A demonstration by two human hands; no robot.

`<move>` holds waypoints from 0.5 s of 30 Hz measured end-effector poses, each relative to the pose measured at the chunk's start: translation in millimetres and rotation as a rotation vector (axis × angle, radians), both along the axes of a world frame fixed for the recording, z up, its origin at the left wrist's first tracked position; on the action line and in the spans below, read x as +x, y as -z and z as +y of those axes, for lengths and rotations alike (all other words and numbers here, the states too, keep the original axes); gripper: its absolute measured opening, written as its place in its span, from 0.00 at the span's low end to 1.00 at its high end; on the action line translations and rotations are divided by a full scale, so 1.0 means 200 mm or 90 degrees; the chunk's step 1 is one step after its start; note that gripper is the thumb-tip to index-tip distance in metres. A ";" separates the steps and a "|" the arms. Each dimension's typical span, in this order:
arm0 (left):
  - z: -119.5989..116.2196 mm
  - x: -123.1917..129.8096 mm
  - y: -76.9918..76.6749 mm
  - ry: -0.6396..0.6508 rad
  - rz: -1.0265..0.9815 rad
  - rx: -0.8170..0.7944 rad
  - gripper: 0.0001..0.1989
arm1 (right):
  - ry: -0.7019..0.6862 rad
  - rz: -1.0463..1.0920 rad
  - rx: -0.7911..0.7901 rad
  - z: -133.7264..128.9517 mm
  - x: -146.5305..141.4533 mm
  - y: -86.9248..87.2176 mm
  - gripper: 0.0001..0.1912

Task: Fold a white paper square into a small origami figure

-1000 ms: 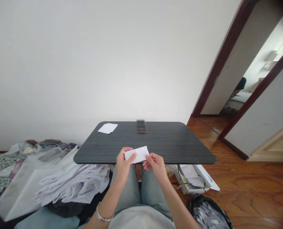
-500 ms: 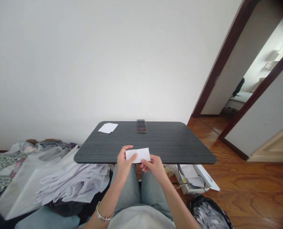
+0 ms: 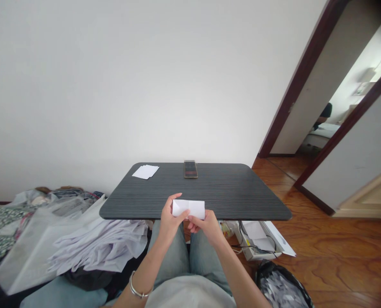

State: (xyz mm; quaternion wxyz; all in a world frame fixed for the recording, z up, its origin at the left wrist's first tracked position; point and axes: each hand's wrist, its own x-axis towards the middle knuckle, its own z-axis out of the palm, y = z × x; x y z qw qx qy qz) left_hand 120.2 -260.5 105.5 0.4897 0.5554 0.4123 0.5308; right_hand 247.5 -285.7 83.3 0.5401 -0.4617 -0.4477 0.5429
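Translucent bag (image 3: pixel 33 252): slack, far left; I can't make out what is inside.
White cloth (image 3: pixel 103 246): crumpled heap just right of the bag, lower than the tabletop.
Paper sheets (image 3: pixel 145 172): small overlapping stack, far left corner of the dark table (image 3: pixel 242 190).
Left hand (image 3: pixel 172 216): narrow grip on the left end of the folded paper (image 3: pixel 195 207), thumb in front, other fingers mostly hidden from me.
Long axis: folded paper runs left to right, nearly level, along the table's near edge; I can't tell if it touches. Thumbs cover part of its lower edge.
Phone (image 3: pixel 190 169): far edge, centre; its screen is unreadable.
Right hand (image 3: pixel 207 224): pinching the paper's lower right, fingers curled under.
White box (image 3: pixel 259 257): partly under the table, papers (image 3: pixel 254 231) and cables inside.
Black bag (image 3: pixel 269 264): pale scraps (image 3: pixel 282 291) inside, bottom cut off.
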 end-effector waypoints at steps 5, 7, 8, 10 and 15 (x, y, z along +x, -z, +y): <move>0.01 -0.02 -0.01 0.016 0.021 0.010 0.29 | -0.018 0.001 0.001 0.00 0.02 0.00 0.16; 0.01 -0.03 -0.01 0.020 0.022 0.012 0.29 | -0.026 0.011 0.005 0.00 0.04 -0.01 0.15; 0.01 -0.03 -0.02 0.022 0.021 0.012 0.29 | -0.030 0.016 0.007 -0.01 0.05 -0.02 0.15; 0.01 -0.04 -0.03 0.024 0.020 0.012 0.29 | -0.034 0.021 0.006 -0.01 0.07 -0.03 0.14; 0.01 -0.05 -0.04 0.017 0.016 0.003 0.30 | -0.020 0.028 -0.005 -0.02 0.12 -0.04 0.14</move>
